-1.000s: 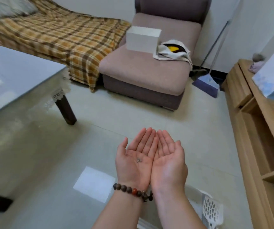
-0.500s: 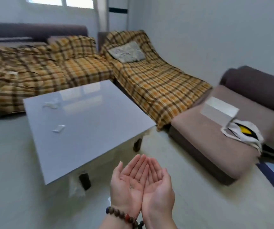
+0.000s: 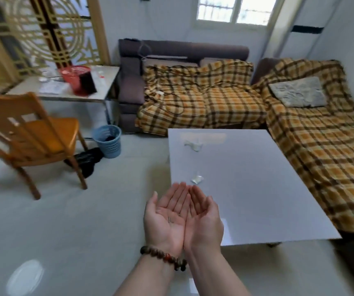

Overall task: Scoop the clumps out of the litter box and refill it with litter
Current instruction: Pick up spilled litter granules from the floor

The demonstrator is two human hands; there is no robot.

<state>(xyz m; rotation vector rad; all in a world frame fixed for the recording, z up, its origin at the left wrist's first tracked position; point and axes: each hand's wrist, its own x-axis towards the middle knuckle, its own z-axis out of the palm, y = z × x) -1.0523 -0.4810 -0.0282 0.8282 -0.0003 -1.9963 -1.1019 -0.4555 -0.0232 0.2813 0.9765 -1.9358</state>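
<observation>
My left hand (image 3: 167, 216) and my right hand (image 3: 203, 218) are held palm up, side by side with their edges touching, cupped in front of me over the floor. A few tiny dark grains (image 3: 170, 219) lie in the left palm. A beaded bracelet (image 3: 163, 256) circles the left wrist. Neither the litter box nor a scoop is in view.
A white low table (image 3: 246, 189) stands just ahead to the right with scraps on it. Behind it runs a sofa with a plaid cover (image 3: 203, 99). At the left stand a wooden chair (image 3: 29, 133), a blue bin (image 3: 107, 141), a black bag (image 3: 88, 160) and a side table (image 3: 65, 86).
My view has swung left across the room, from the pink seat and wooden shelf to the sofa, chair and bin. The cupped hands keep the same pose.
</observation>
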